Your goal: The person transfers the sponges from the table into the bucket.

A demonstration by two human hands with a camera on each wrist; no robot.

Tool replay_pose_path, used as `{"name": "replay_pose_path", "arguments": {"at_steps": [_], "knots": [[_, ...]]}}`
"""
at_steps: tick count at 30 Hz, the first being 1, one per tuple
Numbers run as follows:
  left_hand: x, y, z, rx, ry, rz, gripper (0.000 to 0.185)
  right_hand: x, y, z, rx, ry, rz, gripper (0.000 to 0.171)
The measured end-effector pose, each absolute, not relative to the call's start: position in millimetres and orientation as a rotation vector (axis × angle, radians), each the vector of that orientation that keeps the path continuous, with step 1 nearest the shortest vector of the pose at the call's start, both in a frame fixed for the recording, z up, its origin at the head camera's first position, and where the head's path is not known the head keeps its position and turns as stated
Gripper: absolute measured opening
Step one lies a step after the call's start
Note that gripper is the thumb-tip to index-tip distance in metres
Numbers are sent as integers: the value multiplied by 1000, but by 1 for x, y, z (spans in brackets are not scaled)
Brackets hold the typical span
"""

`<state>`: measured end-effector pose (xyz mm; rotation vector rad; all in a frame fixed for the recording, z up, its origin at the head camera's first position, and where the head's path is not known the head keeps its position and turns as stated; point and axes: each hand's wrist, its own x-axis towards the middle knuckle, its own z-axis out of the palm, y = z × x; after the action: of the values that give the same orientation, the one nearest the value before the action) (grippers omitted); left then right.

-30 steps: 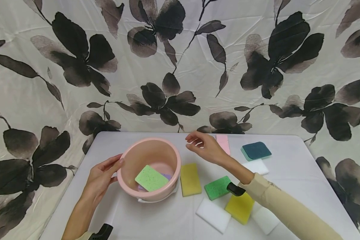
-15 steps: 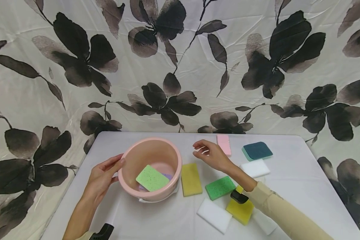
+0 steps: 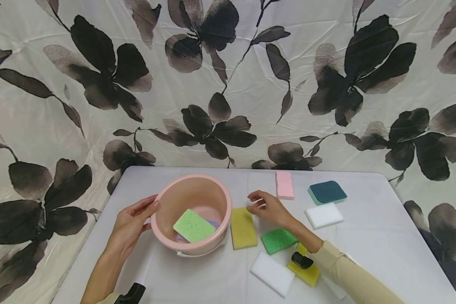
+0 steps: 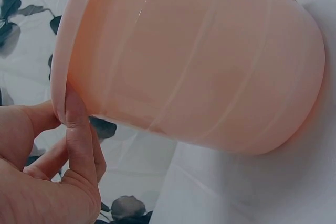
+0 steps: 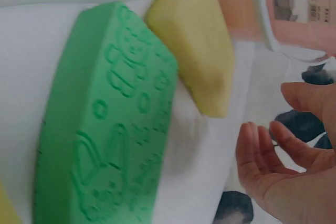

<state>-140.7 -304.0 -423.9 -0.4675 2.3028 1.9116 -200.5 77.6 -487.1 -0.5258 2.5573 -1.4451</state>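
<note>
A pink bucket stands on the table, holding a light green sponge with a purple one partly hidden beneath it. My left hand pinches the bucket's rim at its left side, thumb and fingers on either face of it in the left wrist view. To the right of the bucket, my right hand hovers with loosely bent fingers and holds nothing. It is nearest to a dull yellow sponge lying beside the bucket. A green sponge with embossed animal shapes lies below the right wrist.
On the table's right side lie a pink sponge, a dark teal sponge, white sponges and a bright yellow sponge, partly covered by the right forearm. Behind the table hangs a floral cloth.
My right hand has moved from beside the bucket's far rim rightward and nearer, toward the dull yellow sponge. The left hand keeps its hold on the rim.
</note>
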Motion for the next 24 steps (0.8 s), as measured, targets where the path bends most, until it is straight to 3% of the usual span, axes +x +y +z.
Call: {"name": "replay_pose_path", "arguments": {"at_steps": [17,24], "knots": [[-141,-304,-425,-476,2295,1916,66,-192,75,-511,-501,2509,-1278,54],[-140,-304,-425,-488,2302,1908,66,-193,73,-511,-523,2506,-1304,47]]}}
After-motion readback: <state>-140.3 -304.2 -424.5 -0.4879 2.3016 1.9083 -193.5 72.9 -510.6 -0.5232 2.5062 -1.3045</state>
